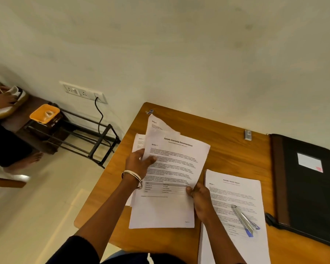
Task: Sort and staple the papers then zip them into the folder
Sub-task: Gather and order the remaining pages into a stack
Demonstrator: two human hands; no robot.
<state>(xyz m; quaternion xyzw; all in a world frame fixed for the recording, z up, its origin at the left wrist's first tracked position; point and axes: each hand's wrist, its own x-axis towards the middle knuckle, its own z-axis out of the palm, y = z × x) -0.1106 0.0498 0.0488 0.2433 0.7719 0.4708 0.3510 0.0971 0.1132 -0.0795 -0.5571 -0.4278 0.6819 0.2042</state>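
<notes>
My left hand (139,161) grips the left edge of a sheaf of white printed papers (171,168), thumb on top of the front sheet. My right hand (199,199) pinches that sheaf's lower right edge. More sheets (160,123) fan out behind it toward the table's far corner. A second printed stack (234,191) lies flat to the right, with a silver and blue stapler (245,220) resting on it. The black zip folder (309,187) lies shut at the table's right side.
The wooden table (227,141) stands against a pale wall; a small silver object (248,134) sits near its far edge. Left of the table are a black metal rack (88,138), a wall socket with a cable (84,92), and another person's legs (17,155).
</notes>
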